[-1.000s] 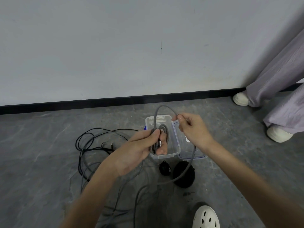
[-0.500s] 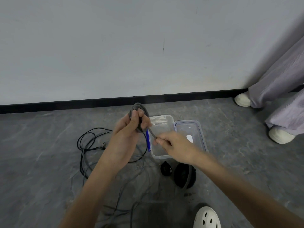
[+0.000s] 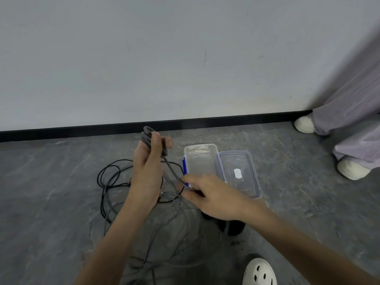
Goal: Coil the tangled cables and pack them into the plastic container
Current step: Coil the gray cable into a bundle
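Observation:
My left hand (image 3: 148,167) is raised above the floor and grips a small coil of grey braided cable (image 3: 147,136) at its fingertips. One strand of that grey cable runs down and right to my right hand (image 3: 209,194), which pinches it just in front of the clear plastic container (image 3: 216,150). The container stands open on the floor and looks empty. Its clear lid (image 3: 251,173), with blue edges, lies flat beside it on the right. A tangle of black cables (image 3: 111,177) lies on the floor to the left, behind my left forearm.
A black round object (image 3: 233,228) sits on the floor under my right wrist. My white perforated shoe (image 3: 259,272) shows at the bottom. Another person's legs in grey trousers and white shoes (image 3: 352,169) stand at the right. A wall with a black skirting board (image 3: 205,122) is just behind.
My left hand lifted the grey coil from over the container up and to the left. My right hand came down from the loop's top, sliding along the strand to a spot before the container.

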Motion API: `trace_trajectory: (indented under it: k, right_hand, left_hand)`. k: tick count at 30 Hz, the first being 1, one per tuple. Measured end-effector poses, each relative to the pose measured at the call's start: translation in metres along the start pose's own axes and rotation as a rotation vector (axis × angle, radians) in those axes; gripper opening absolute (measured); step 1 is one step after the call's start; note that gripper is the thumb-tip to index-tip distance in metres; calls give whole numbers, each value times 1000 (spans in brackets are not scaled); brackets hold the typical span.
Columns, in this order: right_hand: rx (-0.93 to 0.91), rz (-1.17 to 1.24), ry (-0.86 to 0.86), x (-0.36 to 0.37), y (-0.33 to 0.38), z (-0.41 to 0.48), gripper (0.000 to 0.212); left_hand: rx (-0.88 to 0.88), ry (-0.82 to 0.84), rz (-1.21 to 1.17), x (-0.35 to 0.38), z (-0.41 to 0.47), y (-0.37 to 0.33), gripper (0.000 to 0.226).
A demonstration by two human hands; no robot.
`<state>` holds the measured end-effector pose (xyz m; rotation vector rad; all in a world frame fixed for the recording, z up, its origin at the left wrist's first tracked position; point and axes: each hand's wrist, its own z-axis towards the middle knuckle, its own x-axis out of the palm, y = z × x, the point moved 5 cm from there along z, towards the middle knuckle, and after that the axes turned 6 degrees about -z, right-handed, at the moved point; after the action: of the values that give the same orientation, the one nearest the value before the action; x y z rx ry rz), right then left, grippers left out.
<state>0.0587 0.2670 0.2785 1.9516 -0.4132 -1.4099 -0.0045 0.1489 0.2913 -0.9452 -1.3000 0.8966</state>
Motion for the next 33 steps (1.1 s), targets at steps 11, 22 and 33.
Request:
trace_trajectory:
  k: [11,22,33]
  right_hand:
    - [63,109,161,5,11,-12,5]
    - [242,350,236,13,3,-28,22]
    - [241,401,21,-34,-12,-32,24]
  left_hand:
    - [182,-80,422,-1,-7,-3,27]
    - [239,-125,862,-8,-2,-1,37]
    - [-97,290,1164,-7,1,32,32]
